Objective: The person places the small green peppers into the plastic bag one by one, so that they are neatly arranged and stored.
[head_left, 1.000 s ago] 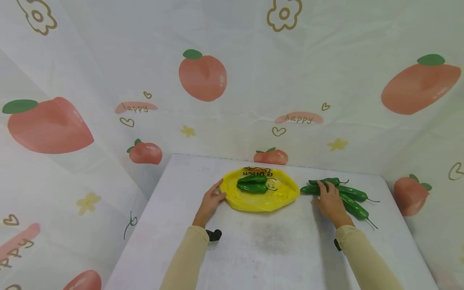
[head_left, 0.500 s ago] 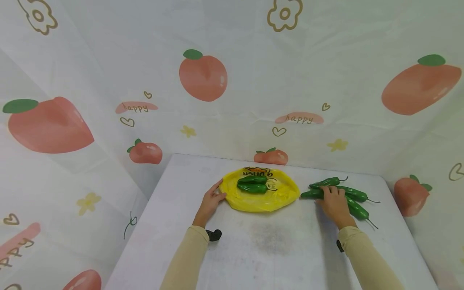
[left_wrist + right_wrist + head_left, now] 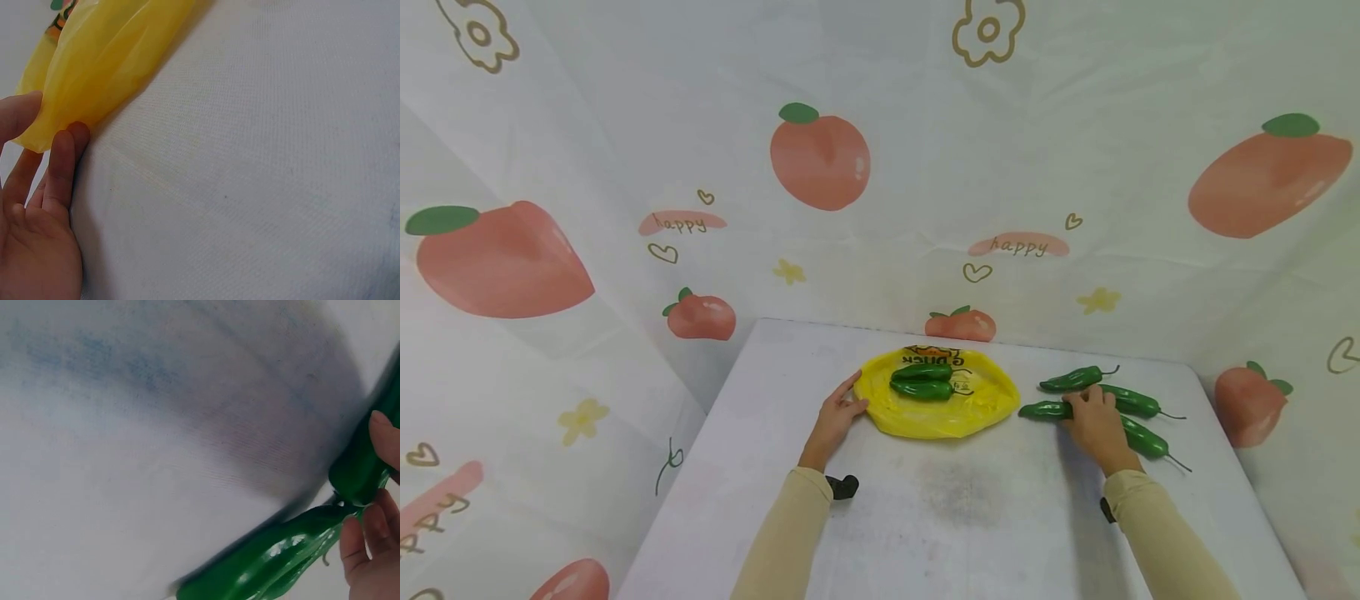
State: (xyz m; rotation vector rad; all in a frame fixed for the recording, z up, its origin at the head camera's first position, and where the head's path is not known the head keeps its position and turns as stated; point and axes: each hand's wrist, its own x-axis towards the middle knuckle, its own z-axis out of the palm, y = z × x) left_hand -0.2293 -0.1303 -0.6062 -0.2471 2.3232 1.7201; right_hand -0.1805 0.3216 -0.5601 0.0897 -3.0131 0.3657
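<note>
In the head view a yellow plastic bag [image 3: 977,414] lies spread at the table's back, with two green chili peppers [image 3: 922,389] on it. My left hand [image 3: 837,421] pinches the bag's left edge; in the left wrist view the thumb and fingers lie on either side of the yellow film [image 3: 119,62]. To the right, my right hand [image 3: 1097,427] grips a green chili pepper [image 3: 1042,410] that points left. In the right wrist view the thumb is on that pepper [image 3: 355,472], and another pepper [image 3: 269,562] meets its stem end.
Behind the right hand lies one loose pepper [image 3: 1072,379]. Two more, the far one [image 3: 1135,402] and the near one [image 3: 1145,437], stick out to its right with long stems. A white table [image 3: 955,533] is walled in by a printed cloth [image 3: 880,275].
My right hand has shifted slightly right and nearer, taking hold of a pepper. The rearmost pepper now lies apart from it, and the near right one has slid a little right. The left hand stays still.
</note>
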